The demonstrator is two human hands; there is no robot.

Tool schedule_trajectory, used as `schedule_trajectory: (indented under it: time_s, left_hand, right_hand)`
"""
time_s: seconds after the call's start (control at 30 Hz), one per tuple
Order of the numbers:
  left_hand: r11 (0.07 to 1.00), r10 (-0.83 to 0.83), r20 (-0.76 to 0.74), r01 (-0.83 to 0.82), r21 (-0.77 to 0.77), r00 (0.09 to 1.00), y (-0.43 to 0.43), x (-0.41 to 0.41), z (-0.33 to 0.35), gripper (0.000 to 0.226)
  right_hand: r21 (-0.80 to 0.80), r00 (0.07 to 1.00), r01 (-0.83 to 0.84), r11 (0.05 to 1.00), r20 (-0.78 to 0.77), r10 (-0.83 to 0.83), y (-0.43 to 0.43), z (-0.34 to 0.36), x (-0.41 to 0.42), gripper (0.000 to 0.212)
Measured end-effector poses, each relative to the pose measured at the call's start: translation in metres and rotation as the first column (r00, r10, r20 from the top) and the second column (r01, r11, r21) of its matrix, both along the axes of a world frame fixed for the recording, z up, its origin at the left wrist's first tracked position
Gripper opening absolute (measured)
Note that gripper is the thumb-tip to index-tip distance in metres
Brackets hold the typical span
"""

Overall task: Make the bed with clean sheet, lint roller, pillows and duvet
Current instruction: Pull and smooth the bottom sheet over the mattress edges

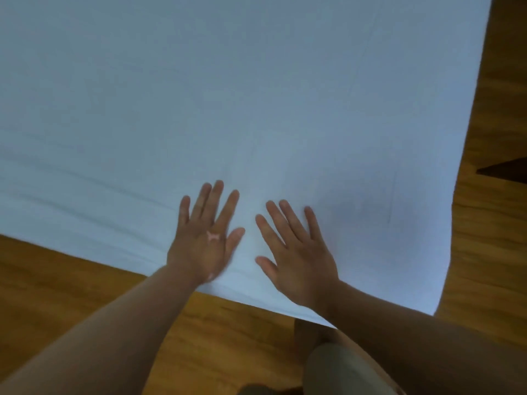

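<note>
The clean sheet [256,95] lies spread flat ahead of me and fills most of the view. Its near edge hangs over the wooden floor [71,280], and its corner drops just to my right. Both my hands rest released on it by that edge, palms down and fingers splayed. My left hand [204,243] is beside my right hand [299,260], not touching. Long creases [71,181] run leftward, nearer my left hand, so I judge smoothing goes that way. Nothing blocks it.
</note>
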State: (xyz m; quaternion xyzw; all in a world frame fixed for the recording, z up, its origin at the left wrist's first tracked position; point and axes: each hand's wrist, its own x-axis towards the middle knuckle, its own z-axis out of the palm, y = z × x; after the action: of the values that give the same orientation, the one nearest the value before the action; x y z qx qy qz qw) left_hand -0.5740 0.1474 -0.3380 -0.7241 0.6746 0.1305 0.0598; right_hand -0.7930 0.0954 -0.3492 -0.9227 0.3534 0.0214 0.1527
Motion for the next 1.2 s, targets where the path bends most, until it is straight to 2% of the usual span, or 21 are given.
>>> schedule_trajectory:
  time_s: [0.13,0.2,0.27,0.33,0.43,0.5,0.6,0.67,0.8,0.9,1.0,1.2]
  left_hand:
    - [0.992,-0.121,-0.110,0.122,0.007,0.987,0.005,0.025,0.016,0.070]
    - [0.983,-0.181,-0.208,0.180,-0.028,0.961,0.000,0.050,0.025,0.067]
    - [0.972,-0.232,-0.270,0.233,-0.032,0.934,-0.005,0.076,0.031,0.060]
    - [0.959,-0.272,-0.266,0.283,0.003,0.925,-0.002,0.104,0.034,0.058]
    - [0.963,-0.261,-0.255,0.271,0.001,0.931,0.012,0.137,0.032,0.054]
    - [0.964,-0.266,-0.263,0.263,-0.047,0.927,0.017,0.147,0.026,0.044]
    - [0.955,-0.295,-0.259,0.282,-0.090,0.919,0.014,0.148,0.011,0.021]
    - [0.956,-0.293,-0.236,0.287,-0.062,0.927,0.009,0.144,0.001,0.014]
    - [0.960,-0.261,-0.239,0.277,0.035,0.935,0.001,0.144,-0.005,0.015]
    - [0.942,-0.300,-0.239,0.326,0.080,0.924,0.002,0.145,0.005,0.021]
    - [0.916,-0.344,-0.262,0.384,0.119,0.902,0.016,0.147,0.019,0.023]
    - [0.933,-0.248,-0.376,0.325,0.156,0.893,0.023,0.156,0.030,0.025]
  right_hand:
    - [0.066,0.985,0.093,0.994,0.140,-0.101,0.010,0.010,0.019,0.055]
    - [0.093,0.958,0.069,0.993,0.271,-0.092,0.012,0.017,0.045,0.045]
    - [0.130,0.943,0.076,0.989,0.312,-0.114,0.010,0.022,0.078,0.039]
    - [0.187,0.958,0.114,0.976,0.238,-0.158,0.012,0.025,0.108,0.039]
    - [0.188,0.969,0.165,0.968,0.149,-0.195,0.020,0.024,0.132,0.038]
    - [0.182,0.952,0.252,0.950,0.131,-0.278,0.025,0.020,0.141,0.029]
    - [0.172,0.918,0.363,0.916,0.101,-0.383,0.033,0.015,0.155,0.004]
    - [0.151,0.899,0.414,0.898,0.083,-0.429,0.036,0.011,0.162,0.008]
    - [0.208,0.904,0.402,0.892,0.063,-0.423,0.030,0.011,0.163,0.009]
    - [0.288,0.930,0.358,0.888,-0.024,-0.367,0.027,0.021,0.159,0.017]
    - [0.346,0.936,0.337,0.876,-0.019,-0.352,0.043,0.034,0.154,0.018]
    - [0.290,0.920,0.385,0.876,-0.050,-0.388,0.058,0.043,0.167,0.013]
